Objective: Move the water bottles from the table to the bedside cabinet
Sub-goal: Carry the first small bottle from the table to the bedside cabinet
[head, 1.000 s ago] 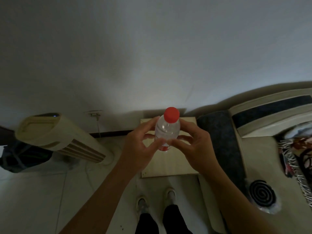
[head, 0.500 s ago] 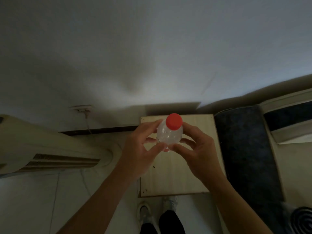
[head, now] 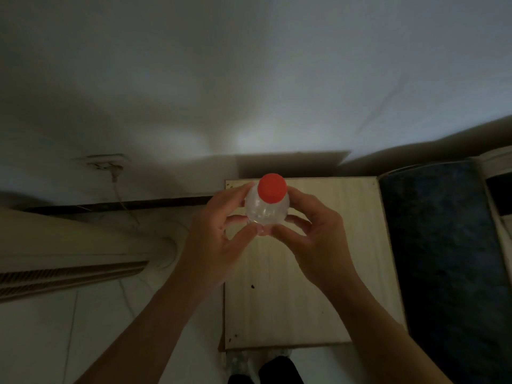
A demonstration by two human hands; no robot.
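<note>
Bottle [head: 267, 209] upright over the cabinet [head: 318, 273], toward its 11 o'clock corner — my left hand [head: 216, 239] and right hand [head: 318, 239] both pinch its clear body below the red cap [head: 272, 187]. Thin plastic, probably light and slick; I'd grip the shoulder gently.

The left hand [head: 219, 241] from 9 o'clock and the right hand [head: 314, 241] from 3 o'clock are gripping an upright clear water bottle [head: 266, 214] with a red cap [head: 272, 188]. They are holding it over the 12 o'clock edge of the bedside cabinet [head: 327, 286]. A dark padded surface [head: 443, 245] is lying at the cabinet's 3 o'clock, and a cream appliance [head: 83, 245] at its 9 o'clock.
</note>
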